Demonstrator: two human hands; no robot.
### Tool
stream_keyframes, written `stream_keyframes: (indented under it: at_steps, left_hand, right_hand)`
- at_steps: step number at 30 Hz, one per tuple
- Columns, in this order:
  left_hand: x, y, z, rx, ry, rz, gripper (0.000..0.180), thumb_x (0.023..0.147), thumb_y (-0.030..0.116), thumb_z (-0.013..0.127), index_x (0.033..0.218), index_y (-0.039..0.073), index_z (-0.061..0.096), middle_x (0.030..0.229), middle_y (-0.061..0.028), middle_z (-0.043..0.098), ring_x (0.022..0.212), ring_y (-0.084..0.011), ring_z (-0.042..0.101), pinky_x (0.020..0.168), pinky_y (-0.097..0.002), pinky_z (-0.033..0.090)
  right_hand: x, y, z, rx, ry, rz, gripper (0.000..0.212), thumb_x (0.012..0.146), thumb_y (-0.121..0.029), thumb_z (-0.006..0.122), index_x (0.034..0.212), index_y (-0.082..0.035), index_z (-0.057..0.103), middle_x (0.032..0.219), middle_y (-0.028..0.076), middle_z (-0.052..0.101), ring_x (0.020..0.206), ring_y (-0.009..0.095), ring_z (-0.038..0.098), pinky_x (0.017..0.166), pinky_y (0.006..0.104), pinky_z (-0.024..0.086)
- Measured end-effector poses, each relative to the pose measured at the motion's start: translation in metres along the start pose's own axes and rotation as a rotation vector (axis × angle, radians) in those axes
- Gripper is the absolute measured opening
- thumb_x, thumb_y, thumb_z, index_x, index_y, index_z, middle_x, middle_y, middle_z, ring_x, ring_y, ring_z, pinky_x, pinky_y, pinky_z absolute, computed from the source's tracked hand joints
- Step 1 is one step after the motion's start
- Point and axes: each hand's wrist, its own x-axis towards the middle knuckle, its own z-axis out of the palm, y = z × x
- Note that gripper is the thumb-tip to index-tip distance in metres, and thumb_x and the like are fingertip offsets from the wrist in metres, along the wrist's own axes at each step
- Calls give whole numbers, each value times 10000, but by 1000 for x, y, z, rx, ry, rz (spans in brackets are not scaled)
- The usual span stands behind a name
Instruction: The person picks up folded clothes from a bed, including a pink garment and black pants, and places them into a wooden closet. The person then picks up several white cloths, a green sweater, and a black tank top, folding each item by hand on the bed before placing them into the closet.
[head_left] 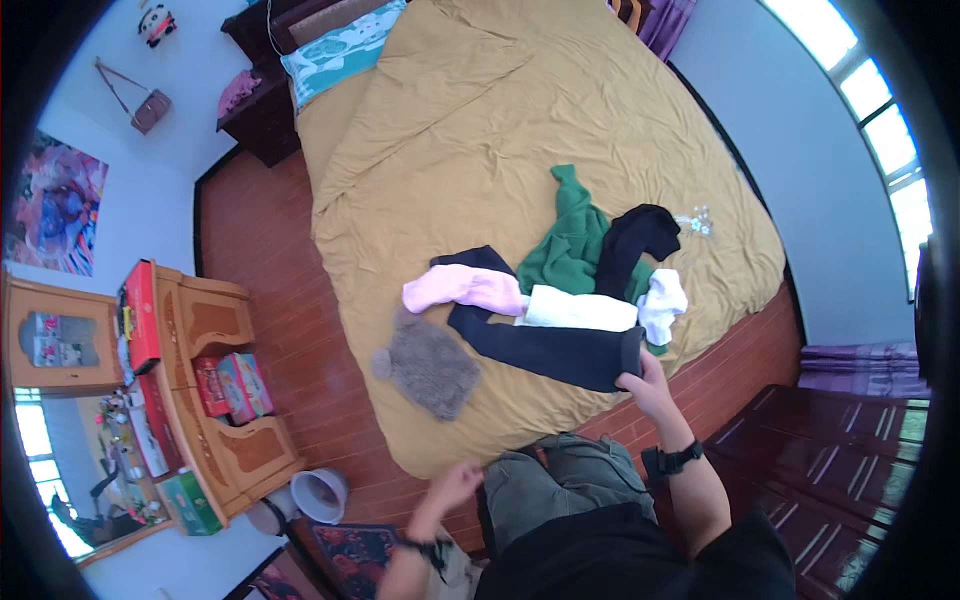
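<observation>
My right hand (650, 389) grips the cuff-like end of a long dark navy garment (550, 352), thumb on top, near the front edge of the bed. The garment stretches leftward across the bedspread; its exact kind is not clear. My left hand (458, 486) hangs beside my thigh with its fingers curled and nothing visible in it. Beyond the navy garment lie a pink piece of clothing (465, 289) and a white one (580, 308). A fuzzy grey-brown garment (432, 368) rests to their left. Farther back are a green garment (570, 240) and a black one (632, 243).
The bed (440, 170) has a mustard bedspread and a teal pillow (345, 52). A crumpled white cloth (662, 304) and a small shiny clear item (697, 222) lie at its right. A wooden dresser (240, 440) and white bin (320, 496) stand left; dark red cabinets (820, 470) are right.
</observation>
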Motion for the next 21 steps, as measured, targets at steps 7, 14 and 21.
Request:
stream_keyframes:
  at_steps: [7, 14, 21]
  left_hand:
    - [220, -23, -37, -46, 218, -96, 270, 850, 294, 672, 1012, 78, 687, 902, -85, 720, 815, -199, 688, 742, -350, 539]
    - [313, 49, -23, 39, 600, -30, 591, 761, 279, 766, 1206, -28, 526, 1090, -215, 652, 987, -306, 660, 862, -434, 518]
    - [367, -43, -45, 393, 696, -457, 764, 749, 302, 797, 1364, 79, 403, 1292, -254, 502, 1178, -419, 530, 995, -465, 466]
  right_hand:
    - [-68, -30, -76, -1, 231, 208, 352, 727, 16, 525, 1074, -33, 550, 810, -6, 538, 731, 102, 542, 640, 252, 457]
    - [-84, -26, -118, 225, 275, 432, 307, 814, -68, 652, 1109, 12, 627, 963, 59, 673, 784, 136, 652, 669, 266, 535]
    - [-84, -77, -138, 380, -16, 357, 468, 800, -72, 739, 1236, 13, 591, 1125, 75, 666, 1020, 175, 640, 925, 339, 500]
